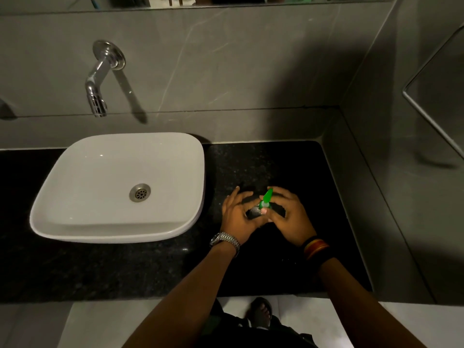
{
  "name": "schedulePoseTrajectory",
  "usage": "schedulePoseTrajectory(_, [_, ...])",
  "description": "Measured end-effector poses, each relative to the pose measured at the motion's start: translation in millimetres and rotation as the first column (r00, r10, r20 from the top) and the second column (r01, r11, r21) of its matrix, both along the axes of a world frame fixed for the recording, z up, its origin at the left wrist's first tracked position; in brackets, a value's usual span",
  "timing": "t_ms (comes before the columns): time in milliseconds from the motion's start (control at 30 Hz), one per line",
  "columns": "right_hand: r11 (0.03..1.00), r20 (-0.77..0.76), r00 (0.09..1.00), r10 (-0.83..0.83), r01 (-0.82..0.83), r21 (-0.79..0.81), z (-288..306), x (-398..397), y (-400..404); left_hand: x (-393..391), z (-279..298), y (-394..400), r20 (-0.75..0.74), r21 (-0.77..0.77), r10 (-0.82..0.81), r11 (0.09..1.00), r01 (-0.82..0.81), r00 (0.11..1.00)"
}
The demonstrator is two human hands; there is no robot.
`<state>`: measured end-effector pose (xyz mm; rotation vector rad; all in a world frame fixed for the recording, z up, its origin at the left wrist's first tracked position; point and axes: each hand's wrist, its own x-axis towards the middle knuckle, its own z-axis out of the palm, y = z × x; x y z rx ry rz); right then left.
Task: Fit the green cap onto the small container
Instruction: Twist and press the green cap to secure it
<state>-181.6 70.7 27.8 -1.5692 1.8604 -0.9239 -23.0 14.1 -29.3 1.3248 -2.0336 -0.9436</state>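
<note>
A black speckled stone surface (288, 167) carries a white, rounded-square glossy basin (75, 177) at left. Over the surface to its right, the left hand (237, 214) cups the small container (255, 211), dim and greyish, its fingers spread loosely. The right hand (288, 217) pinches the green cap (266, 197), a tapered plastic cone pointing up and away, base meeting the container's top

Two hands are showing: the left hand (237, 213) and the right hand (288, 217). Between them one green cap (266, 198) and one small container (254, 211) are showing. Left of the hands, one sink (75, 222) is sitting, with one tap (99, 79) hanging beyond it. One watch (224, 240) is circling the left wrist.
</note>
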Motion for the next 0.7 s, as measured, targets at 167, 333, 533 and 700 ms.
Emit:
schedulePoseTrajectory(167, [0.983,-0.074,0.982,-0.174,0.177,0.046,-2.0,8.4,-5.3,0.7,-3.4,0.3,-0.023,0.010,0.004,1.000,-0.004,1.000])
schedulePoseTrajectory(333, [0.999,0.116,0.993,-0.023,0.020,0.027,-6.7,-2.7,2.5,-0.6,-7.1,-0.4,-0.011,-0.008,0.010,1.000,-0.010,1.000])
schedulePoseTrajectory(533, [0.997,-0.047,0.997,-0.066,0.064,-0.031,-13.8,3.1,-4.2,-2.7,-6.5,1.7,-0.004,-0.034,0.037,0.999,-0.037,0.999])
schedulePoseTrajectory(700, [0.982,-0.197,0.964,-0.178,0.161,-0.098,-18.0,17.0,-0.7,-8.6,-4.6,8.8,0.018,-0.066,0.105,0.992,-0.104,0.994])
